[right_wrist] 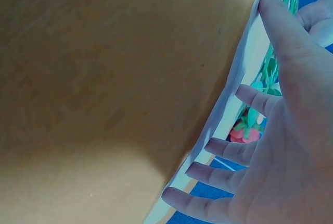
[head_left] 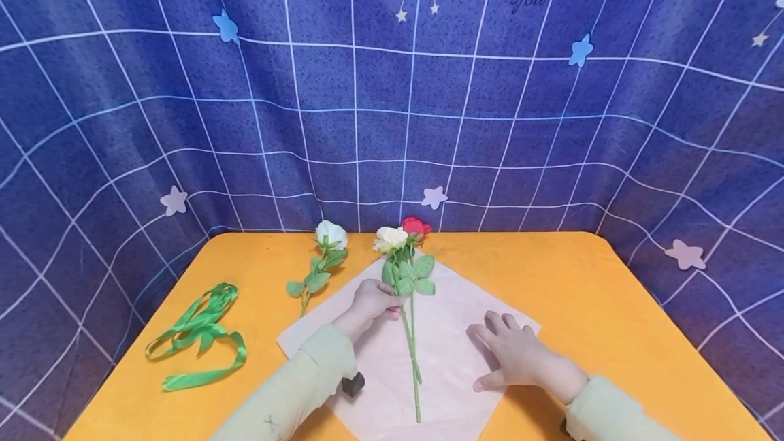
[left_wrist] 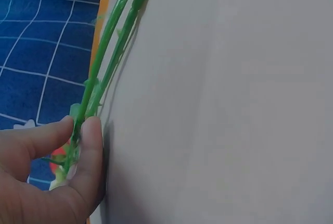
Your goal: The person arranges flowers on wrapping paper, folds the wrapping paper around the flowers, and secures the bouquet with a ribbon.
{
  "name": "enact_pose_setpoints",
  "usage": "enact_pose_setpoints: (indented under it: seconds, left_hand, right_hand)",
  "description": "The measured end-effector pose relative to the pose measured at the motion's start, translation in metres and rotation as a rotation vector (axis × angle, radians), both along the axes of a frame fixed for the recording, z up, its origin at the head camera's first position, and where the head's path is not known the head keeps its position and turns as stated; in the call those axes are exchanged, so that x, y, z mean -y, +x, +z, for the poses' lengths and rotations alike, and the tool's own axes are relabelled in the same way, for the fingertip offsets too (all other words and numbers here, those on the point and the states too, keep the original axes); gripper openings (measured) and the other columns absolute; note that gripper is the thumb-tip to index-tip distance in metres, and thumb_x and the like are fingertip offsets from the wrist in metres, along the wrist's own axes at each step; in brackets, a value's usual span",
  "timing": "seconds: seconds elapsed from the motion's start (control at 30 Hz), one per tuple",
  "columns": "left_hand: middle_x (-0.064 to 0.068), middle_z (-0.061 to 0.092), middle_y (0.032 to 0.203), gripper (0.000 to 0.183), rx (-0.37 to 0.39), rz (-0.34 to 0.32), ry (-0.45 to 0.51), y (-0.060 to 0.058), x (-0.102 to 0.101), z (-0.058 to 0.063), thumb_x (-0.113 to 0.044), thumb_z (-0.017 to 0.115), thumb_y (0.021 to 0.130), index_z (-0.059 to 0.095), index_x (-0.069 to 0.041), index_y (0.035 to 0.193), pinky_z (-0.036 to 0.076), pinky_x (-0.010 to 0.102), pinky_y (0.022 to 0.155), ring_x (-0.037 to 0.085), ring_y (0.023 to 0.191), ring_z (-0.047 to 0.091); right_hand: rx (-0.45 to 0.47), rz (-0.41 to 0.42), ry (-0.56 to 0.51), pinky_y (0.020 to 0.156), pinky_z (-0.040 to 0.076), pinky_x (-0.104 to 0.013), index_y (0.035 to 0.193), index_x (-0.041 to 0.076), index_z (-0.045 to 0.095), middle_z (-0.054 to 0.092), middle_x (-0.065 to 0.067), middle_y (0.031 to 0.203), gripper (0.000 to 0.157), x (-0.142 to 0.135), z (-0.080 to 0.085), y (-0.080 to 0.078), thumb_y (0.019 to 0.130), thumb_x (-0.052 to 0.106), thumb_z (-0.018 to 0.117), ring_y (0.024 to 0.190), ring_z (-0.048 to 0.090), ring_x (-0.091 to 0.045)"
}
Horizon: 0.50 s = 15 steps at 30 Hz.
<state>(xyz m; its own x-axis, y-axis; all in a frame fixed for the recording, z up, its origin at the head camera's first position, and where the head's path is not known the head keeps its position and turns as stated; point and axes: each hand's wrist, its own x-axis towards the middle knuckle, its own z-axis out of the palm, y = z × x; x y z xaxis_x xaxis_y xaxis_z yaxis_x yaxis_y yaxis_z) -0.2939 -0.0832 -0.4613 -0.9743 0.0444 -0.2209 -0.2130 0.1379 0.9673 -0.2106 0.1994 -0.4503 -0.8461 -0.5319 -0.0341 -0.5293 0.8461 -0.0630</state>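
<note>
A cream rose (head_left: 390,239) and a red rose (head_left: 416,226) lie close together on a pale pink sheet of wrapping paper (head_left: 456,322), their green stems crossing low down. With thumb and fingertip, my left hand (head_left: 372,299) pinches the cream rose's stem just below the leaves. Whether it also grips the red rose's stem I cannot tell. In the left wrist view both stems (left_wrist: 112,47) run upward from the fingers. My right hand (head_left: 517,352) is spread at the paper's right edge, holding nothing; its fingers (right_wrist: 208,206) are apart in the right wrist view.
A white rose (head_left: 331,234) lies at the back left, its stem reaching the paper's edge. Loose green ribbon (head_left: 199,329) is heaped on the left of the orange tabletop (head_left: 588,298). A blue grid-patterned curtain (head_left: 490,114) surrounds the back and sides.
</note>
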Motion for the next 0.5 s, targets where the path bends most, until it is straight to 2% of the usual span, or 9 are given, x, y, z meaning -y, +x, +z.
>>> enact_pose_setpoints:
  seconds: [0.23,0.43,0.5]
  left_hand:
    - [0.018,0.068,0.072,0.036,-0.011,-0.020,-0.046,0.003,0.013,0.008,0.000,0.071,0.080,0.054,0.013,0.109,0.057,0.033,0.060,0.016,0.056,0.065]
    - [0.014,0.068,0.075,0.039,-0.013,-0.020,-0.121,0.010,0.026,0.023,-0.003,0.070,0.081,0.055,0.010,0.115,0.057,0.035,0.063,0.017,0.061,0.066]
    - [0.016,0.068,0.079,0.041,-0.014,-0.024,-0.130,0.013,0.031,0.029,-0.003,0.069,0.081,0.054,0.010,0.117,0.057,0.038,0.066,0.022,0.065,0.068]
  right_hand:
    - [-0.009,0.004,-0.003,0.076,0.041,-0.067,0.132,0.016,0.046,0.040,-0.025,0.134,0.095,0.000,0.001,0.001,0.061,0.077,0.064,0.118,0.040,-0.047]
    - [-0.006,0.003,-0.005,0.076,0.041,-0.067,0.132,0.016,0.046,0.040,-0.025,0.135,0.096,0.000,0.000,0.001,0.061,0.077,0.064,0.118,0.040,-0.048]
    - [-0.012,0.007,-0.006,0.076,0.041,-0.067,0.132,0.015,0.046,0.040,-0.025,0.134,0.096,0.000,0.000,0.000,0.061,0.077,0.064,0.118,0.040,-0.048]
